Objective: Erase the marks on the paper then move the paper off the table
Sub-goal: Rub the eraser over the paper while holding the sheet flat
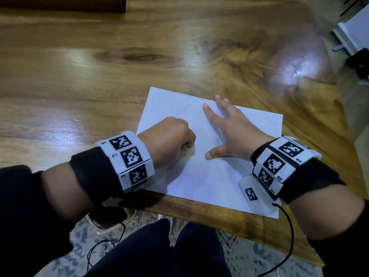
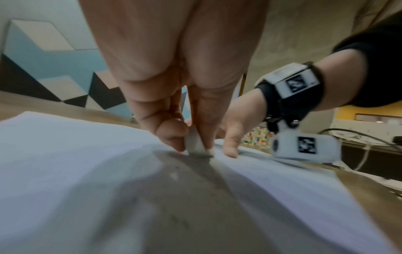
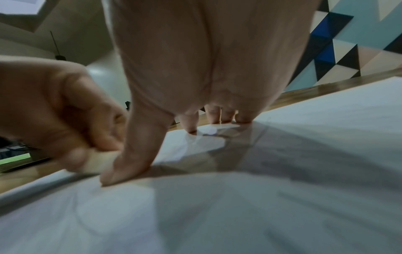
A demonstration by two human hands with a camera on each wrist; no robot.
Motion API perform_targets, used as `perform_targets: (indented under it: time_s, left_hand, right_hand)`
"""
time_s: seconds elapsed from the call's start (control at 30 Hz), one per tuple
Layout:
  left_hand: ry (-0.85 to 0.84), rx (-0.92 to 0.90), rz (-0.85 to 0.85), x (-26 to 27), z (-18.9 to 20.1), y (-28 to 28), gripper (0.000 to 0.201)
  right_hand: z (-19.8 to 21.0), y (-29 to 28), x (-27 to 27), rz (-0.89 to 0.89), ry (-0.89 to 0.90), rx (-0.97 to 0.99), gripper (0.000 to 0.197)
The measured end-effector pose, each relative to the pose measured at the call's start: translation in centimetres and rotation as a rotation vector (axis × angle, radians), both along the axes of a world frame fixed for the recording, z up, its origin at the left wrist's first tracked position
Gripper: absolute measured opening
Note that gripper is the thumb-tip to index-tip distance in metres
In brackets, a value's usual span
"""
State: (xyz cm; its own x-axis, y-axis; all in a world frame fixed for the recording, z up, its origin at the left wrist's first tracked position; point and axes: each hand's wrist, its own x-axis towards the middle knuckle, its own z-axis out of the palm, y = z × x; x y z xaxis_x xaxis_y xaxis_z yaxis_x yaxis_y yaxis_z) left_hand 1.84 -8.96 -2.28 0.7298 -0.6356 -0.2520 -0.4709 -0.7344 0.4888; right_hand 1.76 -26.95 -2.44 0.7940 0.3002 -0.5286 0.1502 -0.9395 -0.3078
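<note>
A white sheet of paper [image 1: 207,176] lies on the wooden table [image 1: 99,76] near its front edge, with only faint grey marks showing. My left hand [image 1: 175,138] is curled over the paper's left part and pinches a small white eraser [image 2: 194,143] between thumb and fingers, its lower end against the sheet [image 2: 65,163]. The eraser [image 3: 100,162] also shows in the right wrist view, partly behind my right thumb. My right hand [image 1: 225,126] lies spread on the paper [image 3: 261,206], fingertips [image 3: 191,127] and thumb pressing it flat.
The table's front edge [image 1: 199,214] runs just under the paper's near side, with my legs and a patterned floor [image 1: 239,254] below. A cable [image 1: 290,236] hangs from my right wrist band. A white unit [image 1: 353,35] stands beyond the table's far right corner.
</note>
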Motion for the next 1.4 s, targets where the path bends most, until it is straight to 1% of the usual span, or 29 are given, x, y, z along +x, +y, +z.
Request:
perform_targets:
  time_s: [0.1,0.13,0.2,0.27,0.4,0.47,0.6,0.7,0.77,0.87,0.9,0.97,1.0,1.07,1.13,1.17,1.2,1.3,1.33,1.37,1.4]
  left_hand:
    - [0.076,-0.023,-0.130,-2.2,0.0,0.9,0.028]
    - [0.118,-0.017,-0.150,-2.5,-0.1,1.1,0.027]
    - [0.164,-0.004,-0.148,-2.3,-0.1,1.3,0.019]
    - [0.138,-0.011,-0.109,-1.6,0.0,1.2,0.019]
    - [-0.022,-0.013,0.085,0.1,0.2,0.6,0.021]
    - [-0.051,-0.011,0.126,0.6,0.1,0.2,0.019]
    - [-0.062,0.001,0.066,-0.5,-0.2,0.4,0.015]
    - [0.003,-0.011,0.029,-1.4,-0.2,0.9,0.015]
    - [0.034,-0.009,0.050,-0.9,0.0,0.8,0.016]
    - [-0.026,-0.053,0.117,0.7,0.3,-0.5,0.015]
    - [-0.049,-0.054,0.108,0.8,0.3,-1.1,0.013]
    - [-0.063,-0.055,0.043,-0.2,0.1,-1.4,0.008]
    - [-0.052,-0.075,0.001,-1.0,-0.3,-1.1,0.010]
    - [0.037,-0.075,-0.079,-2.8,-0.6,0.0,0.018]
    - [0.111,-0.040,-0.137,-3.5,-0.5,0.5,0.015]
    - [0.118,-0.034,-0.139,-3.2,-0.4,0.3,0.015]
    - [0.098,-0.036,-0.107,-2.4,-0.2,0.0,0.015]
    - [-0.011,-0.019,0.019,0.2,-0.1,-1.0,0.012]
    - [-0.027,-0.023,0.033,0.3,-0.3,-1.0,0.009]
    - [-0.039,-0.061,0.015,-0.2,-0.5,-0.7,0.008]
    - [-0.021,-0.090,-0.029,-1.3,-0.7,-0.2,0.013]
  right_hand:
    - [0.2,0.0,0.0,0.001,-0.002,-0.008,0.118]
    - [0.2,0.0,-0.1,0.001,0.000,-0.015,0.118]
    - [0.3,0.0,-0.1,0.004,-0.001,-0.027,0.118]
    - [0.3,0.1,-0.1,0.011,-0.010,-0.039,0.118]
    - [0.2,0.2,-0.2,0.009,-0.018,-0.044,0.118]
    - [0.2,0.2,-0.2,0.010,-0.021,-0.048,0.117]
    - [0.2,0.5,-0.5,-0.006,-0.054,-0.075,0.115]
    - [0.4,0.5,-0.7,-0.014,-0.113,-0.070,0.112]
    - [0.5,0.5,-0.8,-0.010,-0.121,-0.067,0.111]
    - [0.3,0.4,-0.8,-0.013,-0.115,-0.053,0.112]
    - [0.3,0.3,-0.8,-0.020,-0.112,-0.045,0.112]
    - [0.2,0.3,-0.7,-0.022,-0.098,-0.038,0.112]
    - [0.2,0.2,-0.7,-0.024,-0.094,-0.037,0.112]
    - [0.3,0.2,-0.6,-0.023,-0.093,-0.028,0.112]
    - [0.2,0.2,-0.7,-0.025,-0.094,-0.015,0.112]
    - [0.2,0.2,-0.7,-0.027,-0.094,-0.009,0.112]
    - [0.2,0.2,-0.7,-0.029,-0.094,-0.007,0.111]
    - [0.1,0.1,-0.8,-0.013,-0.097,-0.013,0.111]
    - [0.0,0.1,-0.8,-0.011,-0.099,-0.012,0.111]
    - [0.0,0.1,-0.8,-0.010,-0.098,-0.008,0.111]
    - [0.0,0.1,-0.8,-0.013,-0.094,-0.003,0.112]
